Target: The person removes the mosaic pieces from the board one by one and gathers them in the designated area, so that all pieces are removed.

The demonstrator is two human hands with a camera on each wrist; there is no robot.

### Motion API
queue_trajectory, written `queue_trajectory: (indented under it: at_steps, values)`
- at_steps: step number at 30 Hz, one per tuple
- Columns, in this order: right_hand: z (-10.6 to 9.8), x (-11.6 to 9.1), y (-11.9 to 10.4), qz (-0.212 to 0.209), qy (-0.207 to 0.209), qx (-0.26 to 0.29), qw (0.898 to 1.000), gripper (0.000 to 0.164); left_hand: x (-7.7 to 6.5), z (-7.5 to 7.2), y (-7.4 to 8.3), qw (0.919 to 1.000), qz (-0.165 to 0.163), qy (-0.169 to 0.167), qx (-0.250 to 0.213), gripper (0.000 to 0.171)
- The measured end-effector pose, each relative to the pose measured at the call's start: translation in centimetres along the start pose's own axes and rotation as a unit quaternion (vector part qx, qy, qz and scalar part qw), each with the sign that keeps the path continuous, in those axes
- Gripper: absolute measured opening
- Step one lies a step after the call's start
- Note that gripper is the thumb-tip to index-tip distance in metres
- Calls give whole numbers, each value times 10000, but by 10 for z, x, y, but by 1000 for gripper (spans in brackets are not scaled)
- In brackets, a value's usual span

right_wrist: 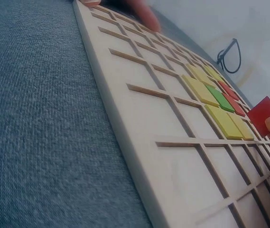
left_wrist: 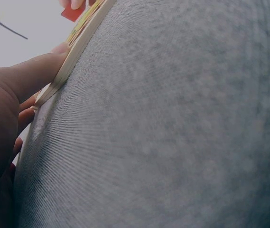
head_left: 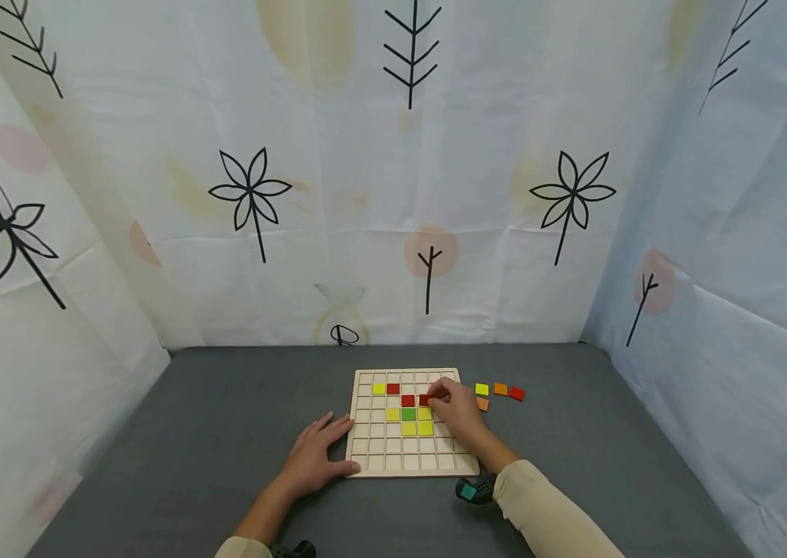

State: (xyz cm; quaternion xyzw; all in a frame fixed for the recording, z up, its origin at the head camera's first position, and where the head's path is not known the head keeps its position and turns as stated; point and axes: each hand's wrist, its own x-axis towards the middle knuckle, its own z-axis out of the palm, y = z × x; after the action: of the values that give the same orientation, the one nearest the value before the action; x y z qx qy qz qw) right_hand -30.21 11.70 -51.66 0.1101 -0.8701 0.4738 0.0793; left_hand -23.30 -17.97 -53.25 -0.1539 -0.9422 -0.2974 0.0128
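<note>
A pale wooden grid board [head_left: 382, 463] lies on the dark grey table. Between thumb and fingertips, my right hand [head_left: 461, 412] pinches a red square tile [right_wrist: 263, 115], tilted over the board's cells. Two other red tiles [head_left: 408, 401], a green tile [head_left: 409, 415] and several yellow tiles [head_left: 425, 428] sit in cells near the middle and upper part. My left hand [head_left: 316, 456] rests at the board's left edge, fingers spread, its thumb touching the near left corner. In the left wrist view the thumb [left_wrist: 40, 71] lies against the board's rim.
Right of the board lie loose tiles: a yellow one [head_left: 481, 389], two orange ones [head_left: 501, 389] and a red one [head_left: 517, 394]. The grey table [head_left: 609, 480] meets patterned white cloth walls [head_left: 365, 155] at the back and sides.
</note>
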Motion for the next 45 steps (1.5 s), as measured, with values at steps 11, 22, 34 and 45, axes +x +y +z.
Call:
queue_trajectory:
  at_steps: [11,22,34,45]
  values:
    - [-19,-3,3,-240,365,-196,9989,8,1,0,1,10000,18,-19,-21,83]
    - [-41,-4,14,-205,585,-80,9980,10,1,0,-2,10000,-37,-41,-14,83]
    - [-66,-12,35,-117,829,-246,9962,10,1,0,0,9999,-73,-78,23,82]
    - [-81,-21,51,13,1099,-844,9903,9,1,-2,0,10000,-27,-62,0,83]
